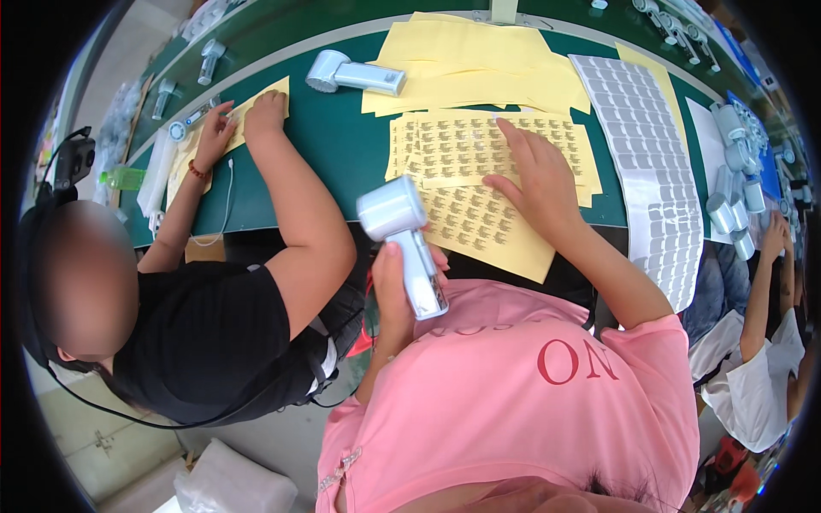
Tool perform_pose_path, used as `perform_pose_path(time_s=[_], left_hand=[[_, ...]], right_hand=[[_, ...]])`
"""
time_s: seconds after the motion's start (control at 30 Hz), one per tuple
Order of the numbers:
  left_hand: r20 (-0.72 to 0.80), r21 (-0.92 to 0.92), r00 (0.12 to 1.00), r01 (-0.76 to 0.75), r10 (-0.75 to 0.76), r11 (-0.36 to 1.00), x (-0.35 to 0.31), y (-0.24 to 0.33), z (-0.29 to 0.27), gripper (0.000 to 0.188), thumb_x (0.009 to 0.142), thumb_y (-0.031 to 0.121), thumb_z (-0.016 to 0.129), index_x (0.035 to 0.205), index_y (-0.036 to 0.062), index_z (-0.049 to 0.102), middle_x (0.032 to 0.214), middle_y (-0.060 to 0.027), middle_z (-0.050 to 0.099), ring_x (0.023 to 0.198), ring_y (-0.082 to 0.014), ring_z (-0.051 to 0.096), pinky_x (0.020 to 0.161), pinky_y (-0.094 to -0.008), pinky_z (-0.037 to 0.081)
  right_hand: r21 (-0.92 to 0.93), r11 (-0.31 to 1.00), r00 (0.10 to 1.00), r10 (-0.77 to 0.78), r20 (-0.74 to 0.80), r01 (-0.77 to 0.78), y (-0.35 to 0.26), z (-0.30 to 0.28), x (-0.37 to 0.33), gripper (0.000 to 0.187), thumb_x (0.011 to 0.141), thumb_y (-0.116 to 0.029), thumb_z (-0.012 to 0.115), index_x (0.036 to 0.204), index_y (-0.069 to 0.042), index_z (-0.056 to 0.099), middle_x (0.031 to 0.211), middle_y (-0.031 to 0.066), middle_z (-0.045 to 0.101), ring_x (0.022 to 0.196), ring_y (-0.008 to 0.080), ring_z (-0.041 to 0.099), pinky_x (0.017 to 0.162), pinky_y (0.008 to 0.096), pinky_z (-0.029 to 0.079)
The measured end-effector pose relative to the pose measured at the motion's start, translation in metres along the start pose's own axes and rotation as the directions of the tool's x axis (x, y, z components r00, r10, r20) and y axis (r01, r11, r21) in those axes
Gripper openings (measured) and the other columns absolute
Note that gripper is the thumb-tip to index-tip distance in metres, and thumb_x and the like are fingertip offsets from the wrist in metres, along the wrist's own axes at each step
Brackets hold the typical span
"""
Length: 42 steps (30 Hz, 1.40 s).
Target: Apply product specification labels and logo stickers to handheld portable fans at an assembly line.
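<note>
My left hand (pixel 393 282) is wrapped round the handle of a pale blue, hairdryer-shaped handheld device (pixel 393 209), its round head tilted up near the table's front edge. Over on the sheets, my right hand (pixel 539 175) has its fingers stretched out and the thumb apart, touching a yellow sticker sheet (pixel 453 141) printed with rows of small dark labels. A second yellow label sheet (pixel 483 227) lies partly under the first and overhangs the table edge. Another pale blue device (pixel 355 75) lies on its side behind the sheets.
Blank yellow sheets (pixel 470 56) are spread at the back of the green table (pixel 316 137). A long sheet of grey labels (pixel 641 162) lies at the right, beside a pile of pale blue devices (pixel 740 171). At the left, a co-worker (pixel 205 333) in black handles another yellow sheet.
</note>
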<state>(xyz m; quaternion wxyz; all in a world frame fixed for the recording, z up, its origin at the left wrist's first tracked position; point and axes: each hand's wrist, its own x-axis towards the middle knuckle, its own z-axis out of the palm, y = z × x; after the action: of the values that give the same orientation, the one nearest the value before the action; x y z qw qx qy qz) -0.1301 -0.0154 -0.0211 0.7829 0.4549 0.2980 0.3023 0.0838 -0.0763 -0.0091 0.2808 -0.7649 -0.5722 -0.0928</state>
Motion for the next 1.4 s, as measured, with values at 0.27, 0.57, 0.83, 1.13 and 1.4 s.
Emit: perform_pose_path(time_s=[0.27, 0.57, 0.83, 1.13, 1.4], left_hand=[[0.028, 0.027, 0.998, 0.050, -0.051, 0.998, 0.006, 0.010, 0.014, 0.046, 0.093, 0.040, 0.036, 0.108, -0.0020, 0.049, 0.073, -0.0112, 0.058, 0.049, -0.0126, 0.054, 0.041, -0.0214, 0.043], [-0.083, -0.035, 0.995, -0.057, 0.054, 0.998, 0.012, -0.020, 0.002, 0.048, 0.095, 0.038, 0.030, 0.111, -0.0034, 0.048, 0.070, -0.0113, 0.059, 0.048, -0.0125, 0.054, 0.045, -0.0213, 0.044], [-0.087, 0.101, 0.994, -0.056, 0.065, 0.993, 0.006, 0.002, -0.001, 0.037, 0.094, 0.032, 0.037, 0.107, -0.0015, 0.047, 0.072, -0.0125, 0.059, 0.050, -0.0135, 0.056, 0.045, -0.0220, 0.047], [-0.080, -0.051, 0.989, -0.129, 0.124, 0.990, 0.023, -0.015, 0.008, 0.038, 0.096, 0.030, 0.034, 0.112, -0.0026, 0.045, 0.077, -0.0128, 0.060, 0.054, -0.0145, 0.057, 0.048, -0.0237, 0.048], [-0.127, 0.101, 0.940, -0.304, 0.316, 0.947, -0.001, 0.043, 0.036, 0.058, 0.092, 0.048, 0.027, 0.115, -0.0030, 0.044, 0.073, -0.0111, 0.057, 0.054, -0.0137, 0.054, 0.049, -0.0221, 0.044]], right_hand=[[-0.070, 0.997, 0.998, -0.042, -0.040, 0.039, 0.000, 0.006, -0.001, 0.067, 0.073, -0.030, 0.068, 0.127, -0.005, 0.039, 0.096, 0.0094, 0.051, 0.096, 0.0244, 0.049, 0.085, 0.0363, 0.037], [-0.097, 0.995, 0.997, -0.035, -0.062, 0.029, -0.001, 0.009, -0.002, 0.071, 0.072, -0.032, 0.068, 0.129, -0.006, 0.036, 0.096, 0.0079, 0.051, 0.097, 0.0227, 0.049, 0.085, 0.0370, 0.036], [-0.075, 0.995, 0.998, 0.062, -0.017, -0.063, 0.000, 0.008, -0.002, 0.073, 0.072, -0.034, 0.068, 0.131, -0.007, 0.035, 0.096, 0.0076, 0.051, 0.095, 0.0220, 0.049, 0.084, 0.0377, 0.035], [-0.024, 0.998, 0.996, 0.064, -0.055, -0.065, -0.008, 0.006, 0.001, 0.068, 0.076, -0.032, 0.065, 0.132, -0.010, 0.034, 0.098, 0.0091, 0.057, 0.094, 0.0257, 0.054, 0.083, 0.0378, 0.039], [0.354, 0.894, 0.959, 0.283, 0.024, -0.273, 0.003, -0.009, 0.002, 0.049, 0.087, -0.014, 0.052, 0.132, -0.011, 0.032, 0.094, 0.0122, 0.064, 0.079, 0.0284, 0.062, 0.072, 0.0359, 0.048]])
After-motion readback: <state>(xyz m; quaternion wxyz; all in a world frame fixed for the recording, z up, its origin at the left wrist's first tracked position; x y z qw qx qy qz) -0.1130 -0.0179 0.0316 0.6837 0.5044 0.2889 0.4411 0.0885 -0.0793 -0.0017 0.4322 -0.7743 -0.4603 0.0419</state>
